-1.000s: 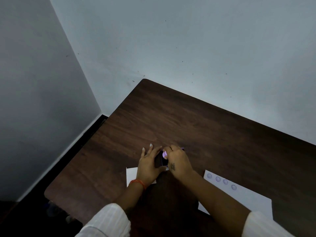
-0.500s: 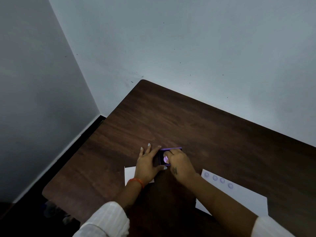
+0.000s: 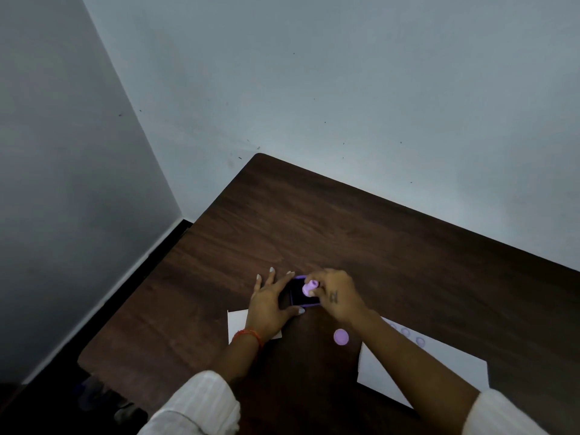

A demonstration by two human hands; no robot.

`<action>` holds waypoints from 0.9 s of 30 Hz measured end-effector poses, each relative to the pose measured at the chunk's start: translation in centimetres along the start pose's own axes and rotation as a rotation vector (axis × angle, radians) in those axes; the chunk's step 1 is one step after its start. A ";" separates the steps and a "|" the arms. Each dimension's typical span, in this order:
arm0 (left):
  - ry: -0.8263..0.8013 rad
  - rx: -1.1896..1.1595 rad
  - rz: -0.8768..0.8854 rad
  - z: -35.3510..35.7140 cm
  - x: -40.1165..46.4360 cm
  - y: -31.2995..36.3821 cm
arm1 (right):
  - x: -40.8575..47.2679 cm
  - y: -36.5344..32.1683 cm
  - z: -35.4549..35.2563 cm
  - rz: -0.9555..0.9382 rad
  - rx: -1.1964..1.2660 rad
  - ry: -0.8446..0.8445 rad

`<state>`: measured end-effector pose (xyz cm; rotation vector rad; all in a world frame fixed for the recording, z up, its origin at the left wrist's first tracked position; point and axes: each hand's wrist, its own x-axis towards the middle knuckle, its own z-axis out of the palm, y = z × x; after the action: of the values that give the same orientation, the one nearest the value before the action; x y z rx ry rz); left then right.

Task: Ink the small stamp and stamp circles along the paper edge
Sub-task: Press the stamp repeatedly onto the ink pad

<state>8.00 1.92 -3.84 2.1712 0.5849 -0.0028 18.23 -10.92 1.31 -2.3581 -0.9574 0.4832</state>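
Right hand (image 3: 340, 298) pinching stamp (image 3: 310, 287) over ink pad (image 3: 302, 293), mid-table (image 3: 392, 246). Left hand (image 3: 270, 304) flat, fingers spread, bracing pad's left side. Paper (image 3: 452, 368) near right, circles (image 3: 420, 341) along far edge; purple cap (image 3: 341, 336) just left.

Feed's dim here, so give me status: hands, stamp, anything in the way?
Left hand flat, steadying ink pad. Right hand pinching stamp on pad. Paper shows circles. Purple disc lies between pad and paper.

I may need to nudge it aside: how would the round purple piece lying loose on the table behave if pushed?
The purple disc looks small and flat-lying, so it would probably slide lightly on the smooth table. Being round, it might roll if tipped on edge.
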 end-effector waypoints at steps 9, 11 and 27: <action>0.013 0.045 0.076 0.1 0.2 -0.4 | 0.0 0.1 0.9 -0.089 -0.357 -0.102; 0.015 0.054 0.081 0.2 0.2 -0.4 | -0.3 0.2 1.3 -0.056 -0.331 -0.063; 0.022 0.021 0.074 -0.1 -0.1 0.1 | 0.5 1.1 -2.1 -0.063 -0.129 -0.088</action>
<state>7.91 1.92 -3.65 2.2144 0.5185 0.0553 20.18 -11.95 2.22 -2.4299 -1.1299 0.5182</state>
